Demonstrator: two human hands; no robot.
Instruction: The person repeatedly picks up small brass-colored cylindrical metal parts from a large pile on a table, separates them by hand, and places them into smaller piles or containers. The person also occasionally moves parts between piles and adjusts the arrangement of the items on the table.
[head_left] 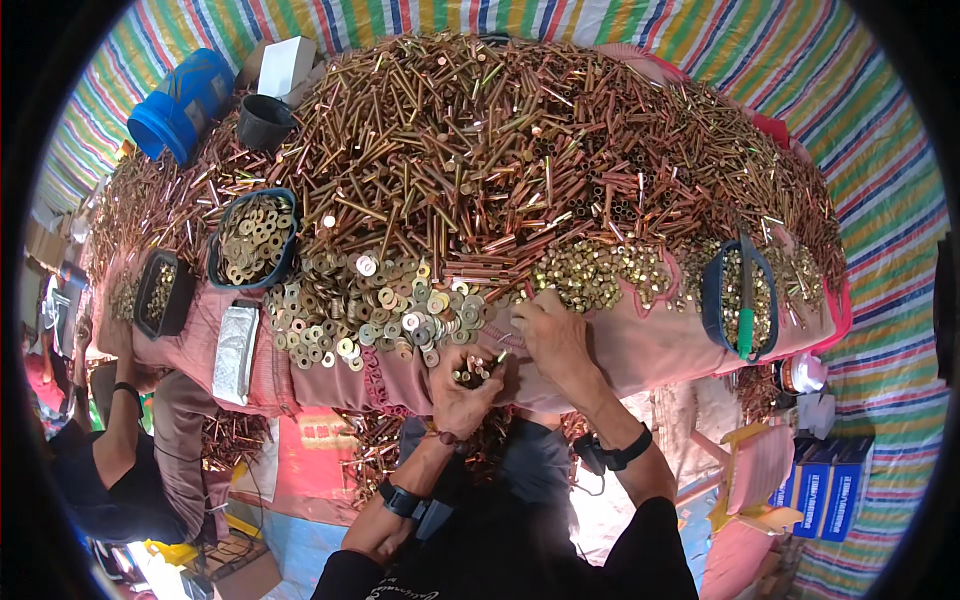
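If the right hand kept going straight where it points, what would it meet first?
The right hand would probably meet the copper-coloured rods first, just left of the gold nuts, though depth is hard to judge.

Wears a black short-sleeved T-shirt with pale script lettering on the front, and dark grey-blue trousers below. Has a dark strap with a boxy module around each wrist, plus a dark reddish bracelet close to the left hand.

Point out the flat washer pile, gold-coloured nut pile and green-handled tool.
Flat washer pile (pixel 372 303): head view, heap's middle.
Gold-coloured nut pile (pixel 598 277): head view, heap's middle.
Green-handled tool (pixel 745 320): head view, on its handle.
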